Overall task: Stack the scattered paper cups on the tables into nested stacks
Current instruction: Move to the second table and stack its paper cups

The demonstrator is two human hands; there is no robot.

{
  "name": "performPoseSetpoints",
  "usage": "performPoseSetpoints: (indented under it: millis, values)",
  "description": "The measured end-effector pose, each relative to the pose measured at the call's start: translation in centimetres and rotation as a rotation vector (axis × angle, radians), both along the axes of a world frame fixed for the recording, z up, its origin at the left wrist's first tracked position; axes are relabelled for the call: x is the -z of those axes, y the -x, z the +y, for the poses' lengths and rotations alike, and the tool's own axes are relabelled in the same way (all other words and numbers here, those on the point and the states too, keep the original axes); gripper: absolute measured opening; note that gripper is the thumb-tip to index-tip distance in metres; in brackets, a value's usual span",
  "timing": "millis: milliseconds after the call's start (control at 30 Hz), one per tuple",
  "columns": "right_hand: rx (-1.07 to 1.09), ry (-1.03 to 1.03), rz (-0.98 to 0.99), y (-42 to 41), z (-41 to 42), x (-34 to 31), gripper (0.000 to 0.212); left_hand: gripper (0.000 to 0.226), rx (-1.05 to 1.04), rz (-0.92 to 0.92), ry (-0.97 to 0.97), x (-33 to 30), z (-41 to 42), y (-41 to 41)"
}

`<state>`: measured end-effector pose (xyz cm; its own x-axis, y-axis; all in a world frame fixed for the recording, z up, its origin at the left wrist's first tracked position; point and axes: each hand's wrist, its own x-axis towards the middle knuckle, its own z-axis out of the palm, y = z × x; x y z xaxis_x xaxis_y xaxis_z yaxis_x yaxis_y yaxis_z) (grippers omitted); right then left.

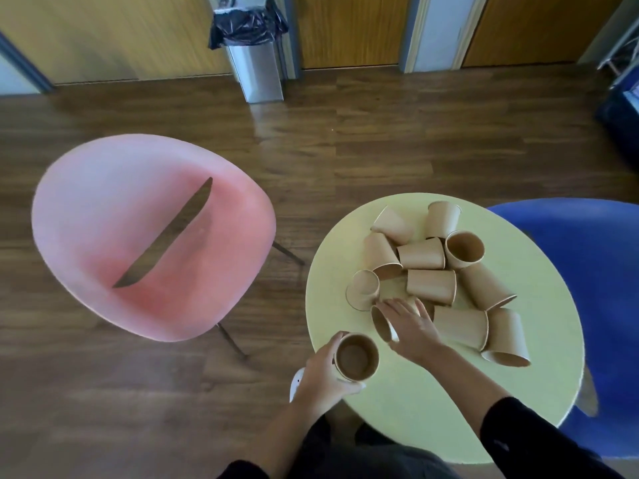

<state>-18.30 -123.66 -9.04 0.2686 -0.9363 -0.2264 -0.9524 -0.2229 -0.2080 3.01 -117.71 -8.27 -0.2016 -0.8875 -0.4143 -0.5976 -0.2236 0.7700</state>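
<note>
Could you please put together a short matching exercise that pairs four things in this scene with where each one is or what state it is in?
Things:
1. left hand
2. right hand
3. pink chair
4. bin

Places or states:
A. stands on the floor against the far wall, lined with a dark bag
B. holds an upright cup at the near edge of the round table
C. stands on the floor to the left of the table
D. reaches onto a cup lying on its side

Pairs: 1-B, 2-D, 3-C, 4-A
</note>
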Motion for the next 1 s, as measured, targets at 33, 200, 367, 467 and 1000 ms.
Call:
performPoseSetpoints:
  millis: [33, 200, 367, 467, 1000]
  values:
    - [0.011, 0.004, -0.022, 0.1, 0.1, -0.5, 0.071, 0.082, -0.001, 0.01, 0.002, 0.0, 0.0, -0.1]
    - [0.059, -0.035, -0.204, 0.7, 0.8, -2.9, 0.072, 0.079, 0.016, 0.046, 0.001, 0.2, -0.3, -0.2]
    - [0.244, 0.026, -0.411, 0.4, 1.8, -6.7, 0.077, 0.082, 0.011, 0.063, -0.029, 0.2, -0.8, -0.1]
    - [0.314, 0.089, -0.555, -0.4, 2.4, -9.1, 0.078, 0.084, 0.002, 0.058, -0.055, 0.1, -1.1, -0.1]
    - [0.263, -0.152, -0.707, -4.1, 6.1, -6.5, 0.087, 0.053, 0.009, 0.059, -0.128, -0.8, -2.5, 0.2]
